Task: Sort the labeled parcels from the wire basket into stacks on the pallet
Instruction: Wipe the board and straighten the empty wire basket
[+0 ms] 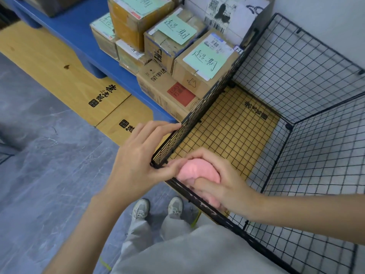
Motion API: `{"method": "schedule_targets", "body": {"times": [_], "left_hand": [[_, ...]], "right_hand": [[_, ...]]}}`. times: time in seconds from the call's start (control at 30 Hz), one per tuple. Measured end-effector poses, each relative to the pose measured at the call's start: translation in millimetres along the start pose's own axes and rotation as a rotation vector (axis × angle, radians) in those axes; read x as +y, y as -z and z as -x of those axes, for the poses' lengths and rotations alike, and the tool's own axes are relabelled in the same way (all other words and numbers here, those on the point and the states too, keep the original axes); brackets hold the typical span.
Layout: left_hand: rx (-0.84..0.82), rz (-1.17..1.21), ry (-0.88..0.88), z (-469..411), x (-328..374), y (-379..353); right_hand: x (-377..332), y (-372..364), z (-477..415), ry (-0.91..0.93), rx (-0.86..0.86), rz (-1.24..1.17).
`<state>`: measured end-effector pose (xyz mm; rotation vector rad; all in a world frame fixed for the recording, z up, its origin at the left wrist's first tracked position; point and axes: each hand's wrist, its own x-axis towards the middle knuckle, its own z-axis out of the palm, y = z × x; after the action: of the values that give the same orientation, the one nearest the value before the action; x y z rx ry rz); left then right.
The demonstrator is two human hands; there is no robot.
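In the right hand (223, 187), one pink cloth (197, 169)

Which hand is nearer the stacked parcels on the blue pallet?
Left. The left hand grips the wire basket wall beside the parcels; the right hand holds a pink cloth at the basket's near rim, farther away.

Pink object (197, 169) largely hidden under right hand (223, 187), top parcels (136, 16) cut by upper edge
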<state>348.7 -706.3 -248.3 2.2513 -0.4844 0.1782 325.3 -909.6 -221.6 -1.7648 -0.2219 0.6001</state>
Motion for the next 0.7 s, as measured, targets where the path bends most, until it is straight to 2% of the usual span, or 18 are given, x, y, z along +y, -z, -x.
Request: {"method": "schedule_targets", "body": {"times": [0.13, 0.27, 0.47, 0.57, 0.7], "left_hand": [[-0.002, 0.009, 0.011, 2, -2, 1], [0.002, 0.008, -0.018, -2, 0, 5], [-0.054, -0.009, -0.134, -19, 11, 5], [-0.106, -0.029, -0.211, -27, 18, -3], [-0.115, -0.017, -0.228, -31, 12, -6]], "right_hand": [[17, -4, -10, 0.029, -0.012, 0.130], [75, -18, -35, -0.169, -0.048, 0.101], [166, -41, -70, -0.382, -0.134, 0.370], [169, -45, -74, -0.458, -0.099, 0.300], [148, -30, -52, -0.408, -0.106, 0.177]]}}
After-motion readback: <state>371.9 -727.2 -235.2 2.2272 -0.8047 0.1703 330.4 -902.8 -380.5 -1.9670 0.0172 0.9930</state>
